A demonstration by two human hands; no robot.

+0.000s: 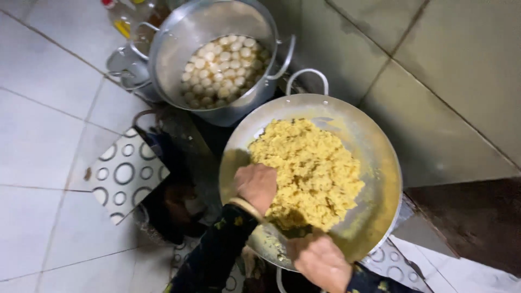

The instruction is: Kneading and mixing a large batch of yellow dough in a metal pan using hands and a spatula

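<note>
Yellow crumbly mix point(309, 171) sits heaped in the middle of a wide metal pan point(380, 163), filling most of the bowl and leaving bare shiny metal around the rim. The left hand point(256, 186) is pressed into the near-left edge of the heap, knuckles up, fingers point(267, 203) curled down into the crumbs, so I cannot tell whether they are apart or together underneath. A pale bangle point(245, 208) rings that wrist, above a dark sleeve point(214, 255) with small yellow flowers. The right hand point(320, 261) is at the near rim of the pan, just below the heap, back of the hand toward the camera; its fingers are hidden too, so whether they grip the rim or the mix I cannot tell. Crumbs smear the metal between the two hands.

Out past the pan, touching its far-left side, stands a deep metal pot point(179, 49) with loop handles, holding a bed of small pale round balls point(222, 68). Behind the pot, a bottle point(122, 19) of yellow liquid and a smaller metal vessel point(122, 65). Left of the pan lies a tile point(127, 173) patterned with rings, on a white tiled floor point(38, 141). A greenish tiled wall point(434, 70) runs off to the right.
</note>
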